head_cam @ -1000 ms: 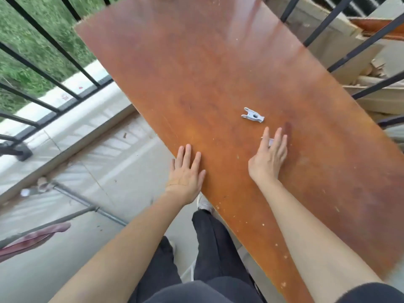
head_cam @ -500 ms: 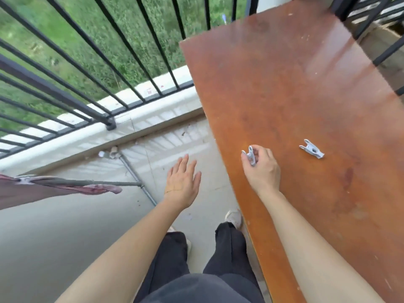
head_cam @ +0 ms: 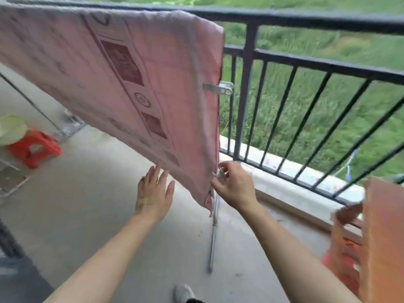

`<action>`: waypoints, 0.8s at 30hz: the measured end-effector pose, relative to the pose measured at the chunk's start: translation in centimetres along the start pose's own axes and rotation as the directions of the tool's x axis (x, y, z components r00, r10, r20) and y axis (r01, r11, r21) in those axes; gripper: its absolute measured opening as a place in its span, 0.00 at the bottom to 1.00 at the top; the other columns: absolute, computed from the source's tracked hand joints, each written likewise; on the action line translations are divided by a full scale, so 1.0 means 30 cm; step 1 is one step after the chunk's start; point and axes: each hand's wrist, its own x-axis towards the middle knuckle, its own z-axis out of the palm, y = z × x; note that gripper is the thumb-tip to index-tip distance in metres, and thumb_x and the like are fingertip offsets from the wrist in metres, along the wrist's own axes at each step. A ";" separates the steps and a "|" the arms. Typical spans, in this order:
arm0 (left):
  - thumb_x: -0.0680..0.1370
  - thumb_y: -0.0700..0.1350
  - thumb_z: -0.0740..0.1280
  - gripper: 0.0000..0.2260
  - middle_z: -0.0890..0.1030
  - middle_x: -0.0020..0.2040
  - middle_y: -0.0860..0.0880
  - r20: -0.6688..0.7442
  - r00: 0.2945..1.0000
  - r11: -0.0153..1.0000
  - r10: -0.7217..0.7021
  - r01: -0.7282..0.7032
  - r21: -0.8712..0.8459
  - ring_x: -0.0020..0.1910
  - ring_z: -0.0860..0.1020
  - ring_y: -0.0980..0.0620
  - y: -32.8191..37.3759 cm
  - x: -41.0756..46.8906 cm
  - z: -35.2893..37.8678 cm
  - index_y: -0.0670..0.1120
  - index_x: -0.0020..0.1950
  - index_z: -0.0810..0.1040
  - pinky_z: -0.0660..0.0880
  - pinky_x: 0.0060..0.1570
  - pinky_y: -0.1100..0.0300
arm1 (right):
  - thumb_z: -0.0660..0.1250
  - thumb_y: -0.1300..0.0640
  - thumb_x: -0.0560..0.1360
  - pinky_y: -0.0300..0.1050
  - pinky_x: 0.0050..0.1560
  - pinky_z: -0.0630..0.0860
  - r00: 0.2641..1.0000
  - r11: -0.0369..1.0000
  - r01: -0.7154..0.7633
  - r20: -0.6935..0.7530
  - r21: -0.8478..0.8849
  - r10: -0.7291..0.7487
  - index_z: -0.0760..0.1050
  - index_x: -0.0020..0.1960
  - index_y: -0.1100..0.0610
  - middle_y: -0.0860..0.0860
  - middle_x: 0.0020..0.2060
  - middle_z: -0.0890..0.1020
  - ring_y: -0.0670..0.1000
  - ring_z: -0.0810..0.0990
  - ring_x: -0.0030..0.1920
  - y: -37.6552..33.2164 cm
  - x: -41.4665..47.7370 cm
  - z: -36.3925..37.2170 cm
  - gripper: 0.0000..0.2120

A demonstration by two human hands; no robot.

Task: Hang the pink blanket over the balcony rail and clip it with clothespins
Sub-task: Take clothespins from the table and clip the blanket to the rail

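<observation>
Half a second ago the view looked down on the brown surface (head_cam: 384,237), with the right hand pinching a clothespin above it and 1 more lying on it. Now the view has swung to the pink blanket (head_cam: 131,84), and the surface shows only at the right edge.

The blanket hangs draped from the top of the view, just beside the balcony rail (head_cam: 306,20). The right hand (head_cam: 236,186) has moved to its lower right edge, fingers curled round the held clothespin (head_cam: 221,176), which touches the cloth there. The left hand (head_cam: 153,193) is still open, fingers straight and spread, now reaching the hem; actual contact I cannot tell. A clipped clothespin (head_cam: 218,88) already sits higher on the same edge.

The blanket's printed squares and 1 round emblem are too blurred to read.
</observation>
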 end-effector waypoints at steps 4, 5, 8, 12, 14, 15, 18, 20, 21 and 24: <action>0.81 0.58 0.45 0.28 0.56 0.80 0.45 -0.153 0.978 0.990 -0.143 0.139 -0.037 0.79 0.54 0.45 -0.389 0.129 -0.223 0.47 0.77 0.63 0.53 0.74 0.47 | 0.70 0.45 0.69 0.47 0.47 0.77 0.981 0.984 0.174 0.095 -0.023 -0.171 0.75 0.57 0.47 0.46 0.50 0.80 0.53 0.81 0.48 -0.427 0.234 0.246 0.19; 0.81 0.57 0.47 0.27 0.55 0.80 0.45 -0.187 0.965 0.983 -0.183 0.179 -0.038 0.79 0.53 0.46 -0.482 0.154 -0.274 0.48 0.78 0.62 0.52 0.74 0.47 | 0.69 0.45 0.69 0.46 0.46 0.76 0.972 0.978 0.207 0.119 -0.021 -0.203 0.75 0.57 0.47 0.46 0.50 0.81 0.54 0.81 0.48 -0.529 0.283 0.315 0.18; 0.79 0.59 0.47 0.30 0.60 0.79 0.43 -0.301 0.906 0.954 -0.298 0.291 -0.070 0.77 0.58 0.43 -0.729 0.197 -0.413 0.46 0.76 0.66 0.58 0.72 0.44 | 0.69 0.47 0.67 0.44 0.43 0.72 0.941 0.955 0.295 0.166 0.028 -0.296 0.75 0.57 0.48 0.47 0.50 0.81 0.53 0.80 0.49 -0.794 0.407 0.507 0.19; 0.77 0.60 0.45 0.33 0.63 0.78 0.42 -0.369 0.860 0.934 -0.353 0.350 -0.080 0.76 0.62 0.40 -0.992 0.251 -0.532 0.45 0.74 0.68 0.61 0.70 0.42 | 0.71 0.50 0.68 0.42 0.42 0.69 0.905 0.920 0.365 0.177 0.144 -0.387 0.77 0.56 0.52 0.45 0.47 0.81 0.50 0.80 0.48 -1.056 0.514 0.724 0.17; 0.77 0.60 0.44 0.33 0.61 0.78 0.42 -0.375 0.842 0.919 -0.388 0.385 -0.084 0.77 0.60 0.41 -1.101 0.290 -0.561 0.45 0.76 0.66 0.59 0.71 0.44 | 0.72 0.50 0.69 0.42 0.46 0.73 0.888 0.899 0.393 0.172 0.192 -0.426 0.77 0.59 0.51 0.45 0.47 0.82 0.47 0.80 0.48 -1.154 0.558 0.831 0.19; 0.77 0.60 0.43 0.33 0.60 0.79 0.42 -0.385 0.834 0.915 -0.395 0.393 -0.087 0.77 0.59 0.42 -1.139 0.312 -0.568 0.45 0.76 0.65 0.58 0.72 0.44 | 0.72 0.51 0.69 0.42 0.48 0.75 0.884 0.890 0.402 0.160 0.217 -0.439 0.77 0.60 0.51 0.44 0.48 0.82 0.45 0.80 0.48 -1.183 0.578 0.870 0.20; 0.77 0.61 0.43 0.34 0.59 0.79 0.42 -0.394 0.808 0.896 -0.438 0.431 -0.111 0.78 0.58 0.42 -1.275 0.410 -0.570 0.45 0.77 0.63 0.57 0.73 0.45 | 0.73 0.51 0.71 0.41 0.49 0.76 0.860 0.849 0.444 0.129 0.286 -0.493 0.79 0.60 0.52 0.43 0.46 0.83 0.43 0.81 0.46 -1.264 0.668 1.011 0.18; 0.77 0.62 0.41 0.35 0.57 0.80 0.43 -0.399 0.792 0.883 -0.462 0.453 -0.122 0.78 0.57 0.43 -1.380 0.504 -0.563 0.46 0.78 0.61 0.55 0.73 0.46 | 0.74 0.51 0.72 0.40 0.47 0.76 0.849 0.832 0.445 0.139 0.332 -0.509 0.80 0.58 0.51 0.43 0.44 0.83 0.42 0.81 0.45 -1.309 0.761 1.119 0.16; 0.76 0.62 0.40 0.35 0.56 0.80 0.43 -0.393 0.789 0.877 -0.473 0.466 -0.120 0.78 0.55 0.43 -1.436 0.559 -0.559 0.46 0.79 0.60 0.55 0.74 0.47 | 0.74 0.50 0.72 0.40 0.45 0.76 0.848 0.827 0.437 0.146 0.355 -0.510 0.80 0.58 0.50 0.43 0.44 0.83 0.40 0.81 0.45 -1.334 0.818 1.176 0.15; 0.76 0.63 0.39 0.36 0.53 0.81 0.44 -0.387 0.777 0.860 -0.497 0.502 -0.095 0.79 0.53 0.44 -1.615 0.750 -0.549 0.47 0.80 0.57 0.53 0.74 0.47 | 0.72 0.46 0.73 0.39 0.44 0.75 0.837 0.812 0.457 0.134 0.364 -0.531 0.80 0.59 0.45 0.42 0.48 0.79 0.39 0.80 0.46 -1.414 1.018 1.367 0.15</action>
